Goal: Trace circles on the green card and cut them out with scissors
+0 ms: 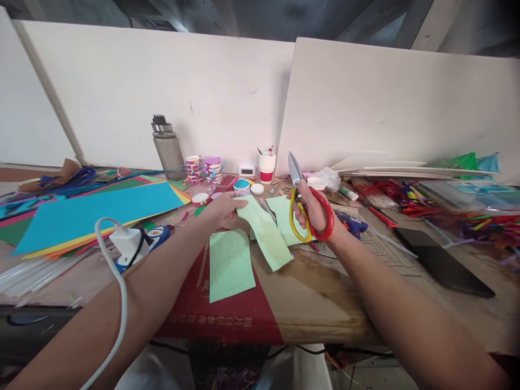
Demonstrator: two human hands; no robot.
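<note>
My left hand point(226, 208) pinches the upper end of a pale green paper strip point(266, 233), which slants down to the right above the table. In my right hand point(312, 208) is a pair of scissors point(296, 170) with one red and one yellow handle, blades pointing up and clear of the paper. A green paper piece point(231, 265) with a drawn circle lies below my left hand. Behind the strip lies another light green sheet point(282, 214), partly hidden by the strip and the scissors.
Coloured sheets point(101, 211), a white charger plug point(127, 242) with its cable and a grey bottle point(167, 149) are at left. Paper cups point(267, 167) and a small clock point(246, 171) stand at the back. A black phone-like slab point(442, 260) and pliers-like red handles point(382, 215) lie right.
</note>
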